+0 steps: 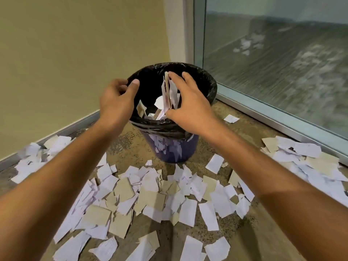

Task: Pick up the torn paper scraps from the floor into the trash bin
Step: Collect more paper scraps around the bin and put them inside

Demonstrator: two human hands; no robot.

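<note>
Over the black-lined blue plastic trash bin (170, 147), the right hand (190, 106) holds an upright sheaf of torn paper scraps (167, 95); the left hand (117, 102) is loosely curled, empty

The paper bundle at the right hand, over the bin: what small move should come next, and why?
Probably the right hand should loosen its fingers and let the paper bundle drop. The bundle already hangs over the trash bin, inside its rim, with loose pieces below it in the bin. The left hand holds nothing, and many scraps on the floor still wait.
</note>
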